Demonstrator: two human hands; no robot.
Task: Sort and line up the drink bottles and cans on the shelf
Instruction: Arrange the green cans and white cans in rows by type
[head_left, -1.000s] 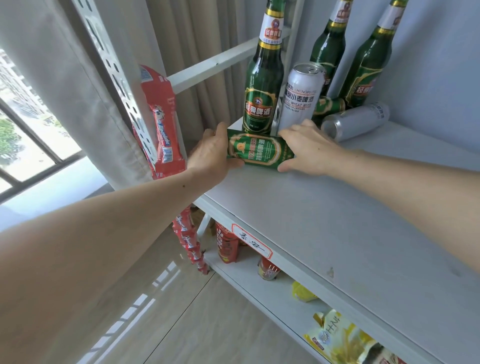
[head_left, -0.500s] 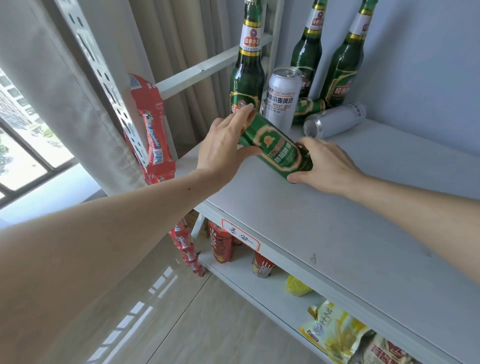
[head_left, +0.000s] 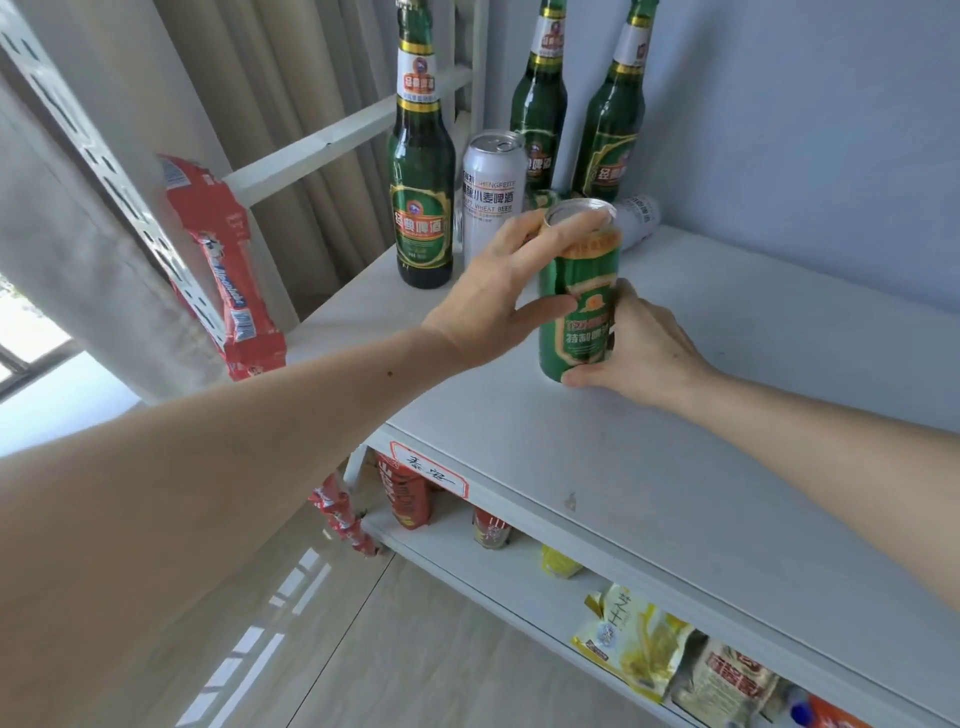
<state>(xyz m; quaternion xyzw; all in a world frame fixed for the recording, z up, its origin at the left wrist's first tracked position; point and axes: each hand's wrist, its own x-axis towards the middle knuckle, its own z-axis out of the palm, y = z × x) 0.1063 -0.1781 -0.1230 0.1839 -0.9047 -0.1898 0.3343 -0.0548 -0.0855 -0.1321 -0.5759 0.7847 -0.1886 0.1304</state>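
Note:
A green beer can (head_left: 584, 306) stands upright on the white shelf (head_left: 649, 457). My left hand (head_left: 498, 296) grips its top and upper side, and my right hand (head_left: 639, 348) grips its lower right side. Behind it stand a green bottle (head_left: 422, 171) at the left, a white wheat-beer can (head_left: 491, 192) and two more green bottles (head_left: 540, 104) (head_left: 610, 119) at the back wall. A silver can (head_left: 636, 221) lies on its side behind the green can, partly hidden. Another green can (head_left: 540, 200) lies behind the white can, mostly hidden.
The shelf's front edge carries a handwritten label (head_left: 428, 470). Red snack packs (head_left: 228, 270) hang from the perforated upright at the left. Lower shelves hold red cans (head_left: 408, 499) and yellow snack bags (head_left: 631, 644). A curtain hangs at the left, and the blue wall closes the back.
The green can lay on its side a second ago. Both hands have tipped it up, and it now stands upright, a little further right on the shelf.

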